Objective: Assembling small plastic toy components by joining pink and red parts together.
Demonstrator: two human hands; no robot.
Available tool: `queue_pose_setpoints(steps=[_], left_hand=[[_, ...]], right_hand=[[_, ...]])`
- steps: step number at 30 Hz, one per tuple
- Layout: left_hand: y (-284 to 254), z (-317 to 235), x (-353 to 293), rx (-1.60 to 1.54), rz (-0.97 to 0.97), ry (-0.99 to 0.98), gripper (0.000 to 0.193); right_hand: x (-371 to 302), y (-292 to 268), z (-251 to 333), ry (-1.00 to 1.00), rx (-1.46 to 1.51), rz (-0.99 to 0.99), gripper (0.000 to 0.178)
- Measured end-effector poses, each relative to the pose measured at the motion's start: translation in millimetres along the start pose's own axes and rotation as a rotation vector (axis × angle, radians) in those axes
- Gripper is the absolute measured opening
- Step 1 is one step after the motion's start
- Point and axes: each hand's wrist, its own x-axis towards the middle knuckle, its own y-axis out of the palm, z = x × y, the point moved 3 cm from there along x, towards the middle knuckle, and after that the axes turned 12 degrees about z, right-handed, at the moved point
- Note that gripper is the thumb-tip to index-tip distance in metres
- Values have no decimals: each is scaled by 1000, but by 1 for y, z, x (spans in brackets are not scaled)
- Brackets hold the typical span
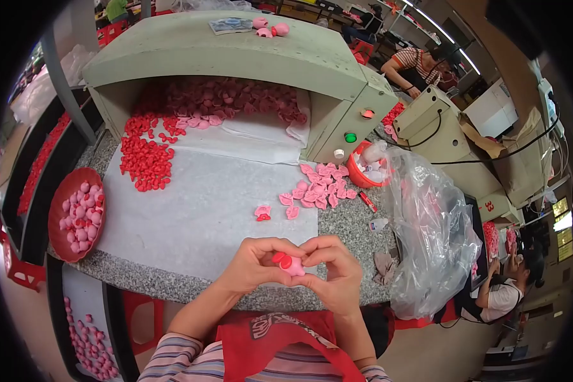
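Both my hands meet over the near edge of the work table. Between them is a small pink toy piece (293, 263) with red parts on its left side. My left hand (249, 263) pinches the piece from the left. The fingers of my right hand (337, 272) close on its pink right side. Just beyond my hands, a single pink piece with a red part (262, 213) lies on the white sheet (197, 204). Farther right spreads a heap of loose pink curved pieces (318, 186). Small red pieces (145, 162) are piled at the far left of the sheet.
A grey-green box machine (223, 54) stands across the back, with more pink pieces inside. A red bowl (56, 219) of round pink pieces sits at the left. At right are an orange-red basket (365, 183) and a large transparent plastic bag (426, 242). Other people work beyond.
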Motion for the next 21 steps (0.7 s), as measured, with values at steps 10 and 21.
queue_pose_setpoints(steps=[10,21], left_hand=[[16,-13,-27,96,49,319,34],[-15,-33,-45,125,45,417,30]], right_hand=[[-6,31,32,-284,-231,5,23],[38,55,31,-316,-256,139,23]])
